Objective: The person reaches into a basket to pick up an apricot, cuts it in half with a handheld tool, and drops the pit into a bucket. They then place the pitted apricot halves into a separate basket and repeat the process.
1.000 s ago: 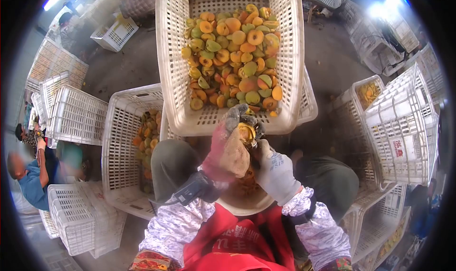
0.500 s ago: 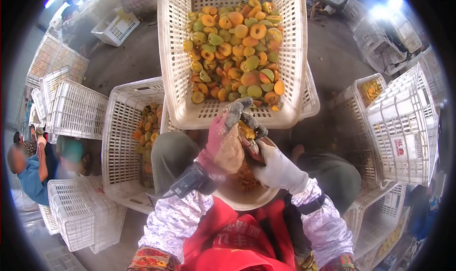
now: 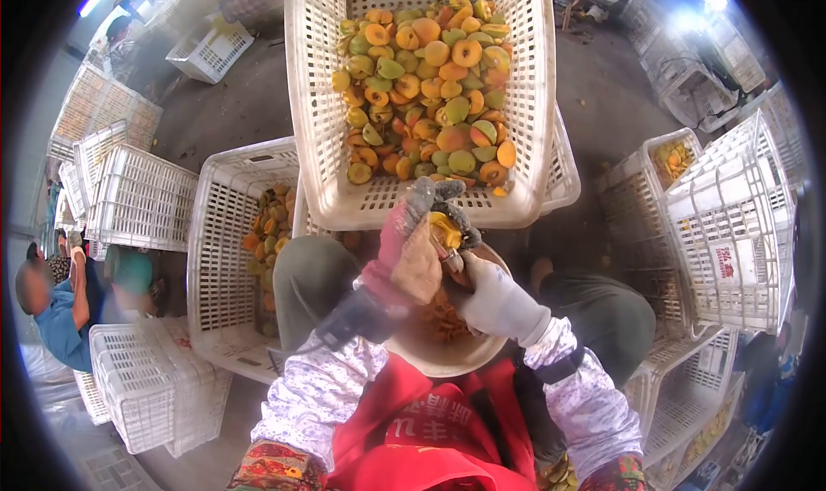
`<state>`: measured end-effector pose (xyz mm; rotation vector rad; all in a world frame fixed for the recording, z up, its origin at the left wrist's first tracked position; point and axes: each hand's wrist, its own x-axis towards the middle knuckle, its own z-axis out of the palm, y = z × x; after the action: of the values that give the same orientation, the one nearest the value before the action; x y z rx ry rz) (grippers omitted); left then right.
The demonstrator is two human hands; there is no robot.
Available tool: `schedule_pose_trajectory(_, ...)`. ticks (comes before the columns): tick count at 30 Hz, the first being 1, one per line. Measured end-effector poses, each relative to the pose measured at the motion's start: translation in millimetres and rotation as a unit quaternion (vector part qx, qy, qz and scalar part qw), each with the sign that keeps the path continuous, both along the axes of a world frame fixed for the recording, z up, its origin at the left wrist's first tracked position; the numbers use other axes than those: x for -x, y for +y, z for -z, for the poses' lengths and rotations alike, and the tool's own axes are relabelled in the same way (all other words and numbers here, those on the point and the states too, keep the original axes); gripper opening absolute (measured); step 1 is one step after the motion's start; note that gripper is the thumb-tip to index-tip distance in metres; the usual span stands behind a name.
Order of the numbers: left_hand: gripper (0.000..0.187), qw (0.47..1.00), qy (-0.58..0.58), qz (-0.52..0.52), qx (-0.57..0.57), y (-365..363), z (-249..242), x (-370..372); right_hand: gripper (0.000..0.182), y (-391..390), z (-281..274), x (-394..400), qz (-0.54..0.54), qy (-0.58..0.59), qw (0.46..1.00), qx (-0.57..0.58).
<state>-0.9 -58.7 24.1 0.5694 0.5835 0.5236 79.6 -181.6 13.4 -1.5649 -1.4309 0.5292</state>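
My left hand [image 3: 411,248], in a pink and dark grey glove with a tan patch, is closed around an apricot [image 3: 445,230] with yellow flesh showing. My right hand [image 3: 503,303], in a whitish glove, grips a small metal-tipped hand tool [image 3: 453,261] whose tip is at the fruit. Its exact shape is partly hidden by my fingers. Below both hands, between my knees, stands a pale bowl [image 3: 434,366] with orange-brown pieces in it. Just ahead is a white plastic crate [image 3: 314,104] holding many halved apricots [image 3: 430,86].
To the left stands another crate [image 3: 211,259] with apricots in it. White crates are stacked at the far left [image 3: 142,194] and right [image 3: 731,233]. A person in a blue shirt [image 3: 64,319] sits at the left edge. My knees flank the bowl.
My hands have shifted slightly, and more of the apricot's yellow flesh now shows between them. The right hand has turned a little at the wrist. The crates stay where they were.
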Motion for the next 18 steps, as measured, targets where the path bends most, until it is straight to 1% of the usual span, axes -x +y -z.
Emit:
schedule_pose_trajectory(1, 0.047, 1.000, 0.002, 0.002, 0.002, 1, -3, 1, 0.023, 1, -18, -3, 0.002, 0.002, 1.000, 0.002)
schedule_pose_trajectory(2, 0.052, 0.999, -0.006, 0.036, -0.008, 4, -7, 4, 0.022, 1, -42, -11, -0.069, 0.118, 0.977, 0.166)
schedule_pose_trajectory(3, 0.057, 0.997, -0.015, 0.068, -0.018, 6, -10, 5, 0.023, 4, -58, -16, -0.138, 0.229, 0.908, 0.322)
schedule_pose_trajectory(4, 0.055, 0.997, 0.000, 0.068, -0.026, 6, -11, 4, 0.023, 7, -59, -19, -0.139, 0.227, 0.908, 0.323)
schedule_pose_trajectory(5, 0.055, 0.997, 0.000, 0.067, -0.027, 8, -7, 3, 0.022, 9, -60, -20, -0.123, 0.290, 0.886, 0.340)
schedule_pose_trajectory(6, 0.055, 0.991, 0.004, 0.079, -0.105, 10, -6, 1, 0.021, 9, -60, -20, -0.106, 0.353, 0.859, 0.355)
schedule_pose_trajectory(7, 0.054, 0.979, 0.006, 0.093, -0.182, 11, -6, -1, 0.021, 6, -52, -20, -0.103, 0.355, 0.860, 0.353)
schedule_pose_trajectory(8, 0.055, 0.973, -0.012, 0.103, -0.204, 8, -7, 2, 0.021, 1, -38, -18, -0.122, 0.427, 0.814, 0.375)
schedule_pose_trajectory(9, 0.055, 0.973, -0.013, 0.107, -0.204, 9, -9, 0, 0.020, -2, -35, -14, -0.139, 0.495, 0.762, 0.394)
schedule_pose_trajectory(10, 0.053, 0.978, -0.024, 0.066, -0.197, 9, -9, -4, 0.020, -4, -36, -9, -0.146, 0.542, 0.774, 0.293)
schedule_pose_trajectory(11, 0.051, 0.981, -0.036, 0.021, -0.189, 9, -9, -6, 0.020, -4, -40, -8, -0.147, 0.540, 0.774, 0.298)
schedule_pose_trajectory(13, 0.049, 0.977, -0.015, 0.012, -0.212, 15, -4, -8, 0.021, 3, -55, -11, -0.112, 0.454, 0.835, 0.291)
schedule_pose_trajectory(14, 0.049, 0.984, -0.045, -0.012, -0.174, 17, 0, -7, 0.017, 6, -63, -15, -0.090, 0.356, 0.869, 0.331)
schedule_pose_trajectory(15, 0.049, 0.987, -0.075, -0.037, -0.134, 18, 2, -5, 0.017, 3, -61, -18, -0.090, 0.356, 0.871, 0.327)
schedule_pose_trajectory(16, 0.052, 0.979, -0.022, -0.054, -0.194, 19, -12, 3, 0.017, -2, -54, -21, -0.134, 0.128, 0.936, 0.299)
schedule_pose_trajectory(17, 0.051, 0.987, -0.070, -0.082, -0.122, 25, -24, 14, 0.016, -10, -42, -22, -0.172, -0.107, 0.946, 0.252)
schedule_pose_trajectory(18, 0.052, 0.975, -0.148, -0.148, -0.081, 31, -19, 26, 0.018, -23, 3, -17, -0.086, -0.187, 0.974, 0.097)
